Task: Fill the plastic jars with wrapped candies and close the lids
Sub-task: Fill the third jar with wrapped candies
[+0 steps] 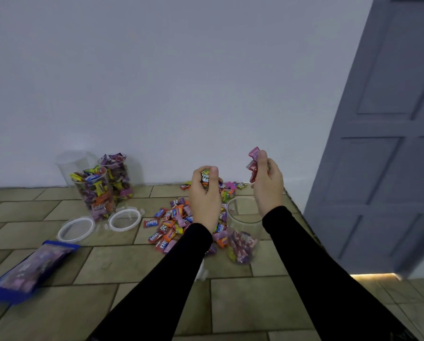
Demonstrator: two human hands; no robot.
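As both hands lift clear of the candy pile [181, 222], the left hand [204, 193] curls shut around wrapped sweets and the right hand [267, 183] pinches pink ones. They hover just above the open jar [244, 230], which stands close, barely filled, seemingly ready for dropping.

Clear, glossy plastic jar [244, 217] between the hands; shiny foil-like candies [171, 227] beside the left hand; matt stone-look tiles [243, 303] below.
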